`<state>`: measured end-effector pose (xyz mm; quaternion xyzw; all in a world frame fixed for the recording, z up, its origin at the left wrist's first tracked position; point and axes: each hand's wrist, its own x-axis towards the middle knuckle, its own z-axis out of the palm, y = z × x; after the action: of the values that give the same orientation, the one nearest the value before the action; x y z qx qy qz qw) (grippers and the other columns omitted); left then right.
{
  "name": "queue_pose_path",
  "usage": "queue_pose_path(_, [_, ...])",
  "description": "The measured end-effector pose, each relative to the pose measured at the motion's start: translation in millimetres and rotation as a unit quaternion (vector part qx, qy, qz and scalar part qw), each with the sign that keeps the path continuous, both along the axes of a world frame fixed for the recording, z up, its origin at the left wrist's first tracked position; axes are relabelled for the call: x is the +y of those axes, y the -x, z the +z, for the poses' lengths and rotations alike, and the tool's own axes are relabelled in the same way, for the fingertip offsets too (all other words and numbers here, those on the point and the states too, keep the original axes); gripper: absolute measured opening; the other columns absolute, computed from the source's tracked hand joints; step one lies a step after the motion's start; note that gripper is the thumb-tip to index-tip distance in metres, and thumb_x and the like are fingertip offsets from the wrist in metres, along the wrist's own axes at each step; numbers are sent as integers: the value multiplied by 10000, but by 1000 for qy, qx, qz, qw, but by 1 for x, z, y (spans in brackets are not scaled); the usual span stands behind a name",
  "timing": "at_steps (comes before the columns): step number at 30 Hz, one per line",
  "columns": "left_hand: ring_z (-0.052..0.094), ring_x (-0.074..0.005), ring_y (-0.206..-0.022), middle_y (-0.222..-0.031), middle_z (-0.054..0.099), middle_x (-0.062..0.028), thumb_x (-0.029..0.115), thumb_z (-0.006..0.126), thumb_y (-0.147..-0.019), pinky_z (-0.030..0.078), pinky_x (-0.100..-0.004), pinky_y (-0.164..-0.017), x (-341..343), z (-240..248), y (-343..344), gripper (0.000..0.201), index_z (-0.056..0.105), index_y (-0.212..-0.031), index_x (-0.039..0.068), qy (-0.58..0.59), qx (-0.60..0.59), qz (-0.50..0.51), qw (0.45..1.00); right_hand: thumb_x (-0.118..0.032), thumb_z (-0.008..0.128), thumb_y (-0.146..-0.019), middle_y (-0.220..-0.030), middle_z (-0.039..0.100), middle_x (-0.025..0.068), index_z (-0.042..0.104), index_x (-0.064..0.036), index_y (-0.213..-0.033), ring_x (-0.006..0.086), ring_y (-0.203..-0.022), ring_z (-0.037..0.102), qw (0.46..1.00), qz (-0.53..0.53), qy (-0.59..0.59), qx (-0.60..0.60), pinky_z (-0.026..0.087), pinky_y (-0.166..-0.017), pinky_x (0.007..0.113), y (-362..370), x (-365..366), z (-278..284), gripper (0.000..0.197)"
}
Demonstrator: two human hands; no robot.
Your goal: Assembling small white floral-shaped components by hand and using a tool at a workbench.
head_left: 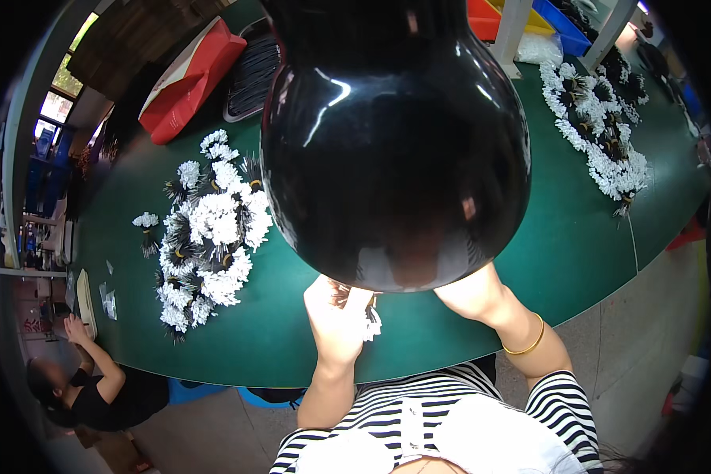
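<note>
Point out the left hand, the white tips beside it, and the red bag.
Left hand (pixel 333 317): head view, middle of the hand.
White tips (pixel 373 324): head view, middle of the visible cluster.
Red bag (pixel 183 99): head view, on its red side.

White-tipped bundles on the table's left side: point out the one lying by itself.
The small bundle farthest left on the green table; bare tabletop surrounds it, while the others there crowd into one heap.

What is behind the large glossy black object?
Below its edge show the left hand holding white-tipped pieces, the right hand and green table. Right fingertips and anything farther behind are covered.
</note>
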<state>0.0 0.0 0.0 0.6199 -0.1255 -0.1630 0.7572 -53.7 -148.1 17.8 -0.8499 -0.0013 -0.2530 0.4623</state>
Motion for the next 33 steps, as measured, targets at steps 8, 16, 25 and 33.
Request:
queue_pose_path(8, [558, -77, -640, -744, 607, -62, -33, 588, -770, 443, -184, -594, 2, 10, 3, 98, 591, -850, -90, -62, -30, -64, 996, -71, 619, -804, -790, 603, 58, 585, 38, -910, 88, -704, 555, 970, 76, -230, 13, 465, -659, 230, 0, -2, 2, 156])
queue_pose_path(16, [584, -109, -616, -746, 606, -79, 4, 615, -768, 476, -213, -583, -1, 0, 3, 120, 564, -869, -34, 92, 122, -57, 987, -57, 604, -812, -828, 601, 66, 576, 34, -921, 89, -744, 555, 964, 74, -256, -1, 465, -677, 232, 0, 0, 2, 145])
queue_pose_path(25, [571, -137, -581, -824, 600, -127, -81, 571, -735, 484, -225, -513, -2, 0, -2, 172, 566, -906, -66, 131, 151, -38, 979, -41, 599, -812, -933, 588, 80, 546, 37, -1017, 94, -795, 553, 959, 65, -265, -79, 471, -719, 249, -5, -2, -2, 226])
queue_pose_path(33, [572, -115, -646, -809, 611, -98, -79, 615, -725, 460, -211, -572, -5, 6, 1, 159, 593, -881, -63, 111, 139, -98, 979, -71, 608, -810, -848, 625, 77, 593, 44, -922, 91, -759, 570, 961, 112, -246, 60, 470, -687, 242, 0, -8, -1, 161])
